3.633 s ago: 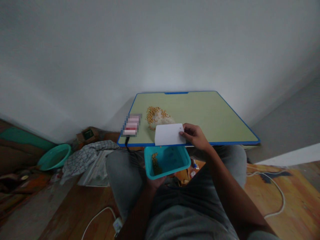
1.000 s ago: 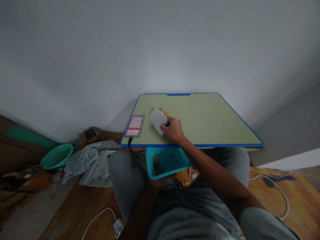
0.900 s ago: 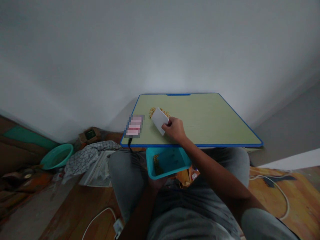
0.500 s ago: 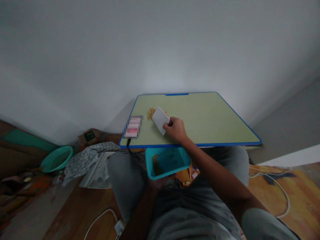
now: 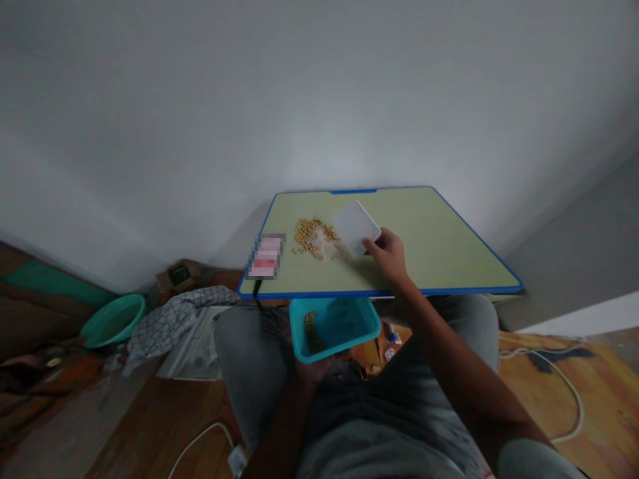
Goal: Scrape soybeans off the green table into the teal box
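Note:
My right hand pinches one edge of a white, flat-looking rectangular piece, tilted over the table; whether it is a shallow tray or a card I cannot tell. Just left of it lies a loose heap of yellowish beans, with a pale, blurred patch on its right side. Below the table's front edge my left hand grips a turquoise plastic tub from underneath, its fingers mostly hidden. Inside the tub, at the left, is a small amount of greenish-brown beans or grains.
The pale green table has a blue rim and stands against the wall. A pixelated pinkish item with a black strap lies at its left. On the floor are a green basin, a checked cloth and white cables.
My right hand has moved right with the white piece, away from the beans. More of the heap and a pale patch now show. The tub stays nearly in place.

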The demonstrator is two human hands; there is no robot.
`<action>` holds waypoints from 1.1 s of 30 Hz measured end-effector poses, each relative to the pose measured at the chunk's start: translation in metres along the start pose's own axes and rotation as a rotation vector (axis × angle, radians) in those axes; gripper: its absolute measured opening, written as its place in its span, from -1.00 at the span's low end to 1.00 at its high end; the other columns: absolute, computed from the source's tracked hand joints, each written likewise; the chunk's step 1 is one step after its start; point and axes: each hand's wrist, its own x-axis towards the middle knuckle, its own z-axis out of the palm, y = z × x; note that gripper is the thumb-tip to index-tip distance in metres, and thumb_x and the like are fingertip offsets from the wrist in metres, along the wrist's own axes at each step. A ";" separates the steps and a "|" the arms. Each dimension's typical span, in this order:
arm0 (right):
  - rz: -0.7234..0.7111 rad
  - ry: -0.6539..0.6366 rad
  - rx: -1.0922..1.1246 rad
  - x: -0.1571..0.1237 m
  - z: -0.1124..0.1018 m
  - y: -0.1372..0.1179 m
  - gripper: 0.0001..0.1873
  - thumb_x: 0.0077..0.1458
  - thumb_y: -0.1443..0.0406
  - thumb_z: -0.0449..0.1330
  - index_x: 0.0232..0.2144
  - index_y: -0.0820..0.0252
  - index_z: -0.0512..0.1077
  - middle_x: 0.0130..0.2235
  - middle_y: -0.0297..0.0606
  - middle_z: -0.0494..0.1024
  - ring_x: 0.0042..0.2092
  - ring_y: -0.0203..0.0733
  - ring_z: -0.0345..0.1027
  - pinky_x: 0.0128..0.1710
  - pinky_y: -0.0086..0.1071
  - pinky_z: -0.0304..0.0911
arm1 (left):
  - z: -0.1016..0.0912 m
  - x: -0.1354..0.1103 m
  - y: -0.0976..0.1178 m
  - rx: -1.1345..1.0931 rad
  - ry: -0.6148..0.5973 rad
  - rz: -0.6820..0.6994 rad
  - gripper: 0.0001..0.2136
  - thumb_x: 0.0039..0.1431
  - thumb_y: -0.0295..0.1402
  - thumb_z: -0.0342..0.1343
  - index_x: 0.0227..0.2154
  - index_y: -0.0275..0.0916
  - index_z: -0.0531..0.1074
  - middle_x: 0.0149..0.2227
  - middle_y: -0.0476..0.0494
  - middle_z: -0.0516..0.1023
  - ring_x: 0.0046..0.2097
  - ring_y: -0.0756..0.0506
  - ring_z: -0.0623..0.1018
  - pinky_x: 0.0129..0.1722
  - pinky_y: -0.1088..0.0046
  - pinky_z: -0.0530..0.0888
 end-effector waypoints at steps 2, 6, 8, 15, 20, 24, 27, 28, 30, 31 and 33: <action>0.041 0.007 0.072 -0.003 -0.008 0.006 -0.65 -0.11 0.03 0.37 -0.44 0.08 0.36 -0.47 -0.39 0.45 -0.41 -0.17 0.44 -0.34 -0.20 0.53 | 0.002 0.001 0.001 0.002 0.001 0.000 -0.34 0.53 0.02 -0.38 0.36 -0.03 0.49 0.44 -0.22 0.47 0.40 -0.41 0.49 0.28 -0.26 0.48; 0.064 -0.011 0.139 -0.007 -0.009 0.010 -0.59 -0.12 -0.01 0.39 -0.40 0.07 0.34 -0.44 -0.41 0.45 -0.38 -0.17 0.45 -0.33 -0.20 0.55 | 0.011 0.004 0.006 0.002 -0.001 0.008 -0.36 0.54 0.00 -0.35 0.36 -0.07 0.49 0.43 -0.23 0.49 0.39 -0.38 0.51 0.33 -0.21 0.46; 0.054 -0.035 0.140 -0.008 -0.006 0.010 -0.56 -0.10 -0.04 0.38 -0.41 0.05 0.28 -0.44 -0.42 0.43 -0.38 -0.18 0.44 -0.34 -0.22 0.54 | 0.016 0.004 0.008 0.004 0.018 0.019 -0.36 0.54 0.01 -0.34 0.33 -0.08 0.52 0.40 -0.22 0.53 0.37 -0.37 0.54 0.31 -0.16 0.50; 0.029 -0.111 0.140 -0.012 -0.003 0.006 -0.55 -0.06 -0.08 0.37 -0.40 0.03 0.28 -0.44 -0.40 0.45 -0.37 -0.17 0.42 -0.34 -0.24 0.50 | 0.021 0.000 0.012 0.029 0.175 0.036 -0.41 0.56 -0.06 -0.29 0.18 -0.02 0.66 0.27 -0.17 0.67 0.30 -0.34 0.61 0.33 -0.17 0.48; 0.021 -0.209 0.146 -0.019 -0.006 -0.001 -0.59 -0.06 -0.02 0.39 -0.45 0.05 0.31 -0.46 -0.40 0.43 -0.38 -0.18 0.37 -0.36 -0.26 0.45 | 0.018 -0.001 0.012 0.038 0.124 0.059 -0.37 0.55 0.02 -0.34 0.26 0.02 0.59 0.35 -0.14 0.60 0.33 -0.34 0.58 0.41 -0.23 0.36; -0.005 -0.318 0.111 -0.022 -0.008 -0.004 -0.63 -0.04 0.03 0.38 -0.46 0.06 0.32 -0.46 -0.41 0.38 -0.38 -0.18 0.35 -0.38 -0.30 0.36 | 0.014 0.001 0.012 0.034 0.078 0.056 -0.34 0.54 0.04 -0.38 0.31 -0.03 0.54 0.39 -0.19 0.54 0.39 -0.37 0.52 0.42 -0.28 0.32; -0.015 -0.345 0.082 -0.022 -0.009 -0.004 -0.67 -0.03 0.06 0.37 -0.46 0.06 0.33 -0.46 -0.42 0.37 -0.39 -0.20 0.31 -0.38 -0.32 0.28 | 0.013 0.002 0.011 0.024 0.061 0.062 -0.32 0.53 0.08 -0.39 0.34 -0.03 0.52 0.41 -0.21 0.51 0.39 -0.37 0.51 0.40 -0.26 0.34; -0.015 -0.349 0.075 -0.022 -0.009 -0.004 -0.68 -0.02 0.06 0.36 -0.46 0.07 0.33 -0.46 -0.42 0.37 -0.39 -0.21 0.29 -0.38 -0.33 0.26 | 0.013 0.002 0.010 0.023 0.052 0.068 -0.31 0.52 0.09 -0.40 0.34 -0.02 0.51 0.42 -0.20 0.50 0.39 -0.36 0.51 0.40 -0.25 0.35; -0.018 -0.356 0.058 -0.021 -0.010 -0.002 -0.68 -0.02 0.06 0.35 -0.46 0.07 0.32 -0.45 -0.41 0.36 -0.39 -0.21 0.28 -0.36 -0.33 0.24 | 0.014 0.002 0.009 0.030 0.031 0.077 -0.31 0.53 0.07 -0.42 0.35 -0.02 0.50 0.43 -0.20 0.50 0.40 -0.35 0.50 0.41 -0.24 0.34; -0.023 -0.359 0.050 -0.021 -0.010 -0.002 -0.68 -0.01 0.06 0.35 -0.46 0.07 0.32 -0.45 -0.41 0.36 -0.38 -0.21 0.27 -0.36 -0.33 0.23 | 0.015 0.001 0.009 0.035 0.021 0.081 -0.31 0.54 0.05 -0.43 0.35 -0.02 0.51 0.43 -0.19 0.49 0.41 -0.35 0.50 0.42 -0.25 0.32; -0.046 -0.366 0.024 -0.020 -0.011 0.000 -0.67 0.00 0.05 0.35 -0.45 0.07 0.33 -0.44 -0.41 0.35 -0.37 -0.20 0.25 -0.35 -0.34 0.19 | 0.015 0.001 0.009 0.044 0.008 0.082 -0.32 0.54 0.01 -0.45 0.34 -0.01 0.51 0.42 -0.18 0.50 0.41 -0.34 0.49 0.44 -0.27 0.30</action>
